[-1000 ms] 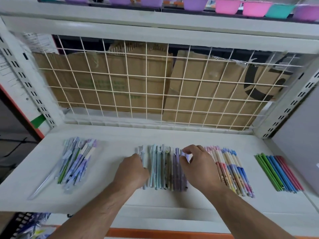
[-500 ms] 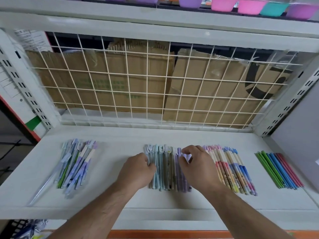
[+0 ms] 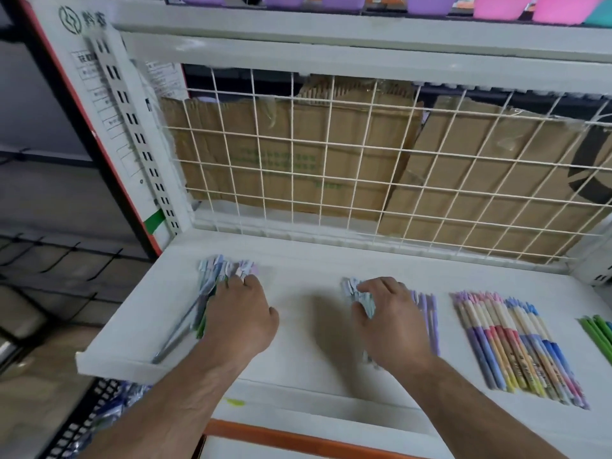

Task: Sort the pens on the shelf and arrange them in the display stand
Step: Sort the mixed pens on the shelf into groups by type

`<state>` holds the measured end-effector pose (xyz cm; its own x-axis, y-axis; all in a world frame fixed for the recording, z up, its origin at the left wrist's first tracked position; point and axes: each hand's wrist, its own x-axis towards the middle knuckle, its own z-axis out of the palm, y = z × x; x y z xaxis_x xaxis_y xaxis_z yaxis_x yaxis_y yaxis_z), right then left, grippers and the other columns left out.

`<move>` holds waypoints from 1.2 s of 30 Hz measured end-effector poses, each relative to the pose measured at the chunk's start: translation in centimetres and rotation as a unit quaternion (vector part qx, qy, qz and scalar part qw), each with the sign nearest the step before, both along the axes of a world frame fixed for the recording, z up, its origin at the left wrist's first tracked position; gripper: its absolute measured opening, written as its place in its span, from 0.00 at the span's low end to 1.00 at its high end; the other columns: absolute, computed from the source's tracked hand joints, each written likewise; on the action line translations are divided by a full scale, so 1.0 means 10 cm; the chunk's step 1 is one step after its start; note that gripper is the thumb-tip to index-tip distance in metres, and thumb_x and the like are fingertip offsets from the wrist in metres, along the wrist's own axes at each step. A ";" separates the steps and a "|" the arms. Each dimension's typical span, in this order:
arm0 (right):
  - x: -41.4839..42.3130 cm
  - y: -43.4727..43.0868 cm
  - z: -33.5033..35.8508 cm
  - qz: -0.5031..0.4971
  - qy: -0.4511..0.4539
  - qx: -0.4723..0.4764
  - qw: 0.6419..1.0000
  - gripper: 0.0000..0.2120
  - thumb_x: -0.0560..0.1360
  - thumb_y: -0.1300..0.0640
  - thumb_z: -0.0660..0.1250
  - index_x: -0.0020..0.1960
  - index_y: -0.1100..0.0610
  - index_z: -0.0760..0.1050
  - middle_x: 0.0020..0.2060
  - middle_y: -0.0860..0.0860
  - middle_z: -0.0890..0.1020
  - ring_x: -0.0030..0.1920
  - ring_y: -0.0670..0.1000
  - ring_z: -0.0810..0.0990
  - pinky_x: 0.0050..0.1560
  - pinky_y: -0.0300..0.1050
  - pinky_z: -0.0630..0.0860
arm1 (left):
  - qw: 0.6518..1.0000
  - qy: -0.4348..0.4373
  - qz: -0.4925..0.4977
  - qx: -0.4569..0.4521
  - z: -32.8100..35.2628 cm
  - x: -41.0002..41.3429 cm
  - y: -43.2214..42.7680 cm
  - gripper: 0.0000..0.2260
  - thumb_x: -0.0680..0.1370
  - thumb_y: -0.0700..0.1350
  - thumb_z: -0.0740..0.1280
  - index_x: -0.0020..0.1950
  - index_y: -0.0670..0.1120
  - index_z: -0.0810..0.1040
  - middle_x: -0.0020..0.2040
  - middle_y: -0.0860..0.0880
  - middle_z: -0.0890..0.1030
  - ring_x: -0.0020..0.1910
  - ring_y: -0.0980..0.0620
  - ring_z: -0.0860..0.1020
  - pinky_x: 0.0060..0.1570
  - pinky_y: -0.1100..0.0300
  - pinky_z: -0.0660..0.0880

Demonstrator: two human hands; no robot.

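Observation:
Several groups of pens lie on the white shelf (image 3: 311,260). My left hand (image 3: 238,314) rests on top of the loose pile of blue, green and lilac pens (image 3: 212,274) at the shelf's left end, its fingertips at the pen caps. My right hand (image 3: 392,323) lies with spread fingers over the middle row of teal and purple pens (image 3: 427,313), hiding most of it. To the right is a neat row of pastel pens (image 3: 510,342). Green pens (image 3: 599,331) show at the right edge. No display stand is in view.
A white wire grid (image 3: 331,167) backs the shelf, with flattened cardboard (image 3: 298,154) behind it. Coloured plastic bowls (image 3: 496,6) stand on the shelf above. Packets of goods (image 3: 109,412) sit in a rack below left. The shelf's front lip has an orange strip (image 3: 298,440).
My left hand has left the middle row and moved left onto the loose pile. My right hand has spread flat over the middle row. The view has swung to the left.

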<state>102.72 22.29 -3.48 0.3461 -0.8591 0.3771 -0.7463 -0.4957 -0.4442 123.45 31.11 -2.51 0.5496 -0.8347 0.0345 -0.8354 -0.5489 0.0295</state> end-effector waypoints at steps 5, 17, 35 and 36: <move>0.19 0.11 -0.02 0.020 -0.014 0.008 1.000 0.11 0.70 0.59 0.74 0.53 0.56 0.82 0.49 0.52 0.83 0.50 0.57 0.81 0.49 0.48 0.79 | 0.998 0.030 0.036 0.030 -0.03 0.31 0.04 0.18 0.78 0.51 0.63 0.64 0.43 0.71 0.60 0.45 0.75 0.59 0.46 0.77 0.52 0.55 0.73; 0.16 0.20 0.02 -0.002 -0.025 0.037 0.999 0.10 0.72 0.60 0.73 0.54 0.57 0.82 0.50 0.50 0.82 0.48 0.53 0.82 0.46 0.43 0.76 | 0.999 0.045 -0.016 0.008 -0.11 0.32 -0.15 0.10 0.78 0.50 0.64 0.55 0.46 0.72 0.47 0.51 0.80 0.51 0.49 0.80 0.42 0.60 0.70; -0.15 0.21 0.12 -0.043 0.019 0.064 0.997 0.12 0.78 0.54 0.67 0.61 0.51 0.81 0.56 0.45 0.80 0.60 0.46 0.78 0.65 0.41 0.54 | 0.992 0.099 0.014 0.080 -0.35 0.19 -0.44 0.15 0.82 0.49 0.60 0.66 0.45 0.71 0.71 0.46 0.73 0.71 0.48 0.71 0.66 0.55 0.70; -0.17 0.20 0.12 -0.038 0.012 0.074 0.996 0.12 0.78 0.54 0.67 0.61 0.51 0.81 0.56 0.45 0.81 0.60 0.47 0.77 0.65 0.42 0.55 | 0.992 0.100 0.017 0.070 -0.38 0.18 -0.45 0.15 0.83 0.50 0.59 0.66 0.44 0.71 0.70 0.46 0.74 0.71 0.48 0.72 0.67 0.55 0.69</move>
